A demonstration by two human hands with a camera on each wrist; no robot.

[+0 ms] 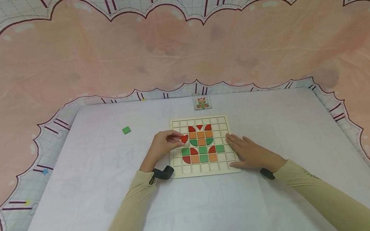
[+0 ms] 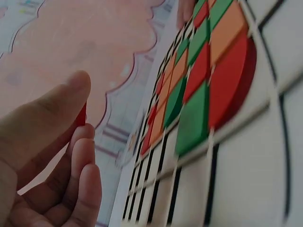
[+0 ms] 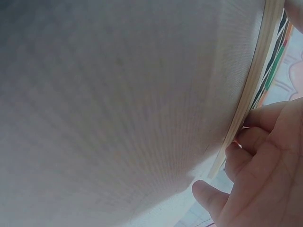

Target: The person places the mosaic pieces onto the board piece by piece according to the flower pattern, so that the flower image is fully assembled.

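A square-gridded pale wooden board (image 1: 195,171) lies on the white table, bearing red, orange and green tiles (image 1: 201,142) set in its cells. Over the left part of this board, my left hand (image 1: 162,144) pinches a small red tile (image 1: 184,139) between thumb and fingers. In the left wrist view only a sliver of that red tile (image 2: 82,116) shows behind the thumb. My right hand (image 1: 252,154) rests at the board's right edge, its fingers spread. The right wrist view has the fingers (image 3: 251,142) along the wooden side of the board.
One loose green tile (image 1: 126,130) lies on the table to the left of the board. Behind the board is a small picture card (image 1: 202,103) with a similar coloured pattern. A patterned cloth (image 1: 178,55) surrounds the white tabletop (image 1: 199,213).
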